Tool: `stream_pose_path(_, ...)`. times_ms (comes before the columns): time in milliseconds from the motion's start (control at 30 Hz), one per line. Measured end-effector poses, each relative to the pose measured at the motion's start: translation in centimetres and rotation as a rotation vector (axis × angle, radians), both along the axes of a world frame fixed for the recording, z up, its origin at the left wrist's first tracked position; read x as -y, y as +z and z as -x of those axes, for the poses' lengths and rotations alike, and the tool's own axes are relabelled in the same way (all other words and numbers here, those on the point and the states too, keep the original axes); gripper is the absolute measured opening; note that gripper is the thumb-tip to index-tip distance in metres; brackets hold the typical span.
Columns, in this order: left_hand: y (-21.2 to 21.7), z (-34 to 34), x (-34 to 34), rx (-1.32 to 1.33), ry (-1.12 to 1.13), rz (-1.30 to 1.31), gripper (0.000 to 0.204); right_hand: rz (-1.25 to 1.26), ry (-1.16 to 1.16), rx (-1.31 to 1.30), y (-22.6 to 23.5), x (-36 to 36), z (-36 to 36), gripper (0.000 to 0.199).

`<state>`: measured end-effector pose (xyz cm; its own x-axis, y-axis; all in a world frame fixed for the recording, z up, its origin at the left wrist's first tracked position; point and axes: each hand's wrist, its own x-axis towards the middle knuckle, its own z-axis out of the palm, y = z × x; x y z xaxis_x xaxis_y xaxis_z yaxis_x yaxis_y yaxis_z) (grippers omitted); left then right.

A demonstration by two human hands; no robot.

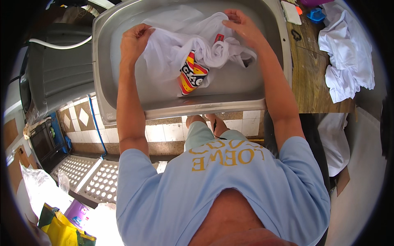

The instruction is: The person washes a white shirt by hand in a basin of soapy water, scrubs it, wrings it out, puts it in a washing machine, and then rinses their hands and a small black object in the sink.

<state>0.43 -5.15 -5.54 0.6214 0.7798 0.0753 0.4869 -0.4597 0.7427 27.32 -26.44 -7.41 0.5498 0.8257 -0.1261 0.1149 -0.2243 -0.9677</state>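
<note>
Two hands (133,41), one printed white shirt (193,53), one metal basin (106,82).

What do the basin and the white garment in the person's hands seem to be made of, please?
The basin looks like brushed stainless steel: grey, dull sheen, rolled rim. The white garment looks like soft knit fabric, probably cotton: it crumples into loose folds under the left hand and right hand.

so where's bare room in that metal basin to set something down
Bare metal shows along the basin's left wall beside the left hand, and at the front right corner below the right hand. The middle is crowded with the white printed shirt.
</note>
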Motion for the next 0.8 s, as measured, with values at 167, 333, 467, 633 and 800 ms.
stream_pose_path(167,1.6,0.5,0.1,-0.011,0.026,-0.325,0.021,0.161,0.178,0.603,2.4,0.6,3.0,0.061)
stream_pose_path(333,2.7,0.9,0.8,-0.248,-0.319,0.22,0.024,0.183,0.431,0.943,0.9,1.1,6.6,0.049)
stream_pose_path(467,1.0,0.6,4.3,-0.421,-0.588,0.094,0.037,0.287,0.553,0.801,-0.6,0.3,4.0,0.046)
stream_pose_path(633,-1.7,0.9,3.8,-0.339,-0.556,-0.136,0.033,-0.174,0.025,-0.151,-2.1,0.8,-1.4,0.029)
stream_pose_path(800,2.1,-1.0,2.1,0.088,-0.402,0.2,0.017,-0.554,-0.153,-0.843,2.1,2.6,-4.8,0.022)
